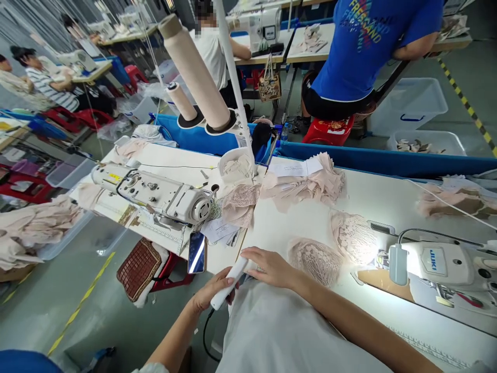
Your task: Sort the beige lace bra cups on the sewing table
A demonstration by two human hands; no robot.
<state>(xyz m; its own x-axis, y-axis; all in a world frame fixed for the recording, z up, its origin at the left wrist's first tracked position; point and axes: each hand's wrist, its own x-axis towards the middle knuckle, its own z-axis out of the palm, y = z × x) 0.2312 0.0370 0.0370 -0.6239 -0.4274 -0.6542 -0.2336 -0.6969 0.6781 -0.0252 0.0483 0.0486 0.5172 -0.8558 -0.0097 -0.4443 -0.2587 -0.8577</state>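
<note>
Closest to me, the worker's left hand [213,290] is gripping a white handheld device [227,287], fingers curling around its lower part, while a black cord [205,331] is hanging below. The right hand [272,267] is reaching across with half-bent fingers, their tips touching the device's upper end; I cannot tell whether they are gripping it. The device is slanting by the front-left corner of the right-hand worktop [283,220]. A phone [197,252] is lying at the neighbouring worktop's front edge. Just past the right forearm, a lace piece [312,259] is lying flat, and a sewing machine [458,264] is standing farther right. Toward the back-left corner, a fabric stack [328,181] is bearing a paper slip [295,169]. Beyond the back edge, a co-worker [368,52] in blue is sitting on a red stool [330,134].
</note>
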